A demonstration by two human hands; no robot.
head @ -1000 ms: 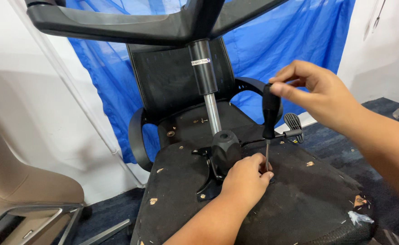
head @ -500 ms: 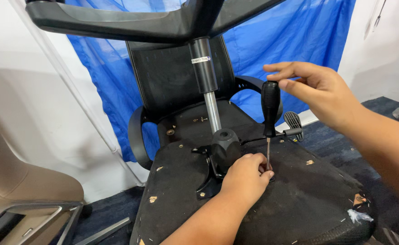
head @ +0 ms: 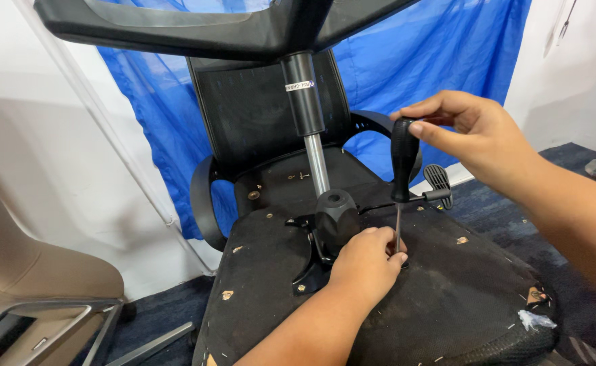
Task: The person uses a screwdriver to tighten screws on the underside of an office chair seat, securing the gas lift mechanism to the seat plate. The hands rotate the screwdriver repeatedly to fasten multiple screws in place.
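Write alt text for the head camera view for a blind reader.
A right hand holds a black-handled screwdriver upright on the underside of an upturned black office chair seat, while the left hand steadies its tip beside the chrome gas cylinder.

Even, bright indoor light, seemingly from above; soft shadow under the left hand [head: 364, 261] on the seat [head: 447, 298]; faint sheen on the steel column [head: 316, 163]; blue sheet [head: 447, 54] vivid, not blown out; focus sharp centrally; slight wide-angle stretch at the edges.
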